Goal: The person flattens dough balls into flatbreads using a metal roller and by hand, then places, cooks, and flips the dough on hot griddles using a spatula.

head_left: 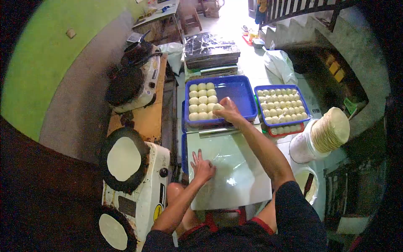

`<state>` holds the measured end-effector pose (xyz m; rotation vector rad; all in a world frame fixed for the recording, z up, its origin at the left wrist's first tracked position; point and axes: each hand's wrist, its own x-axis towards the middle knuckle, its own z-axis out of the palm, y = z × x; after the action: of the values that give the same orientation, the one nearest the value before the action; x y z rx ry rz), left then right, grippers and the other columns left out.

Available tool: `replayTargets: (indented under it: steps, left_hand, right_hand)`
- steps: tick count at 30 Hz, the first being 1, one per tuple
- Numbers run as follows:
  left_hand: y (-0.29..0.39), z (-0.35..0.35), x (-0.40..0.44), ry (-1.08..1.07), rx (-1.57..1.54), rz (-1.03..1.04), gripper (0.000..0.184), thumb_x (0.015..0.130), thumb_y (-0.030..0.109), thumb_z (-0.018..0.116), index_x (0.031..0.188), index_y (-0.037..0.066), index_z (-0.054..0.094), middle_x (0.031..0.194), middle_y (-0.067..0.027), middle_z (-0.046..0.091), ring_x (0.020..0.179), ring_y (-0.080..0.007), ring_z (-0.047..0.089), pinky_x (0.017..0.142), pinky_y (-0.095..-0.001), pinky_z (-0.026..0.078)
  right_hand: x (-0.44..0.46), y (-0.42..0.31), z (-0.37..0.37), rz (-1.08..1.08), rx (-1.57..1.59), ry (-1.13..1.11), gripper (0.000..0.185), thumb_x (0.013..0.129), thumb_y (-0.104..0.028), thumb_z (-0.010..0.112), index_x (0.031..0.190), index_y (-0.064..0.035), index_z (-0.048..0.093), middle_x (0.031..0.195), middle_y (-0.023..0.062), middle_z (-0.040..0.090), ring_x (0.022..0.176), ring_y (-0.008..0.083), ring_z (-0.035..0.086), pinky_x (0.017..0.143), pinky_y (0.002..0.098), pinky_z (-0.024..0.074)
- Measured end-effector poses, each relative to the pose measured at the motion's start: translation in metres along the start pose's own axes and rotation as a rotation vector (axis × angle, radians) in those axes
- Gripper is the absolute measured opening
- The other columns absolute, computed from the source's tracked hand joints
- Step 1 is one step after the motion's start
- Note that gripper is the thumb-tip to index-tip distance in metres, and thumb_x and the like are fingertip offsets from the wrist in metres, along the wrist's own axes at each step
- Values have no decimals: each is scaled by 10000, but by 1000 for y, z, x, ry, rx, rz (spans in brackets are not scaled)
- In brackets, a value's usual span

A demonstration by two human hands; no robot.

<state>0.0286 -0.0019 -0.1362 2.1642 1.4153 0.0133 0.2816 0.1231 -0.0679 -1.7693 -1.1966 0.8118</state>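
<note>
My right hand (228, 111) reaches into a blue tray (253, 101), its fingers closed on a dough ball (218, 107) at the end of the rows. Rows of pale dough balls (202, 100) fill the tray's left part. My left hand (203, 168) rests over the shiny white board (235, 168), with its fingers spread and nothing seen in them. A metal rod (214, 132) lies along the board's far edge, just in front of the tray.
On the left, flat dough rounds (124, 158) lie on dark pans over white stoves (157, 168). To the right stand a second blue tray (283, 105) of dough balls, a red tray (286, 130) beneath it, and a white bucket (301, 147) topped by stacked flat rounds (331, 130).
</note>
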Motion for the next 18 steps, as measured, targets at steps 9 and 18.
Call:
replayTargets:
  steps: [9,18]
  left_hand:
    - [44,-95,24,578,-8,327,228,875,181,677,966,-28,664,1539,-261,284,1481,-470,160,1116,-733,196]
    - [105,-157,-6,668,59,508,201,873,197,691,989,33,679,1542,-235,310,1466,-483,196,1113,-702,239]
  right_hand:
    - [-195,64,-4,-32,-337,-745,439,806,-151,775,1203,4,670,1105,204,712,1022,293,689,848,384,552]
    - [-225,64,83,-327,-873,-269,1047,877,-755,472,1575,-21,208,1628,256,178,1528,375,137,1232,560,69]
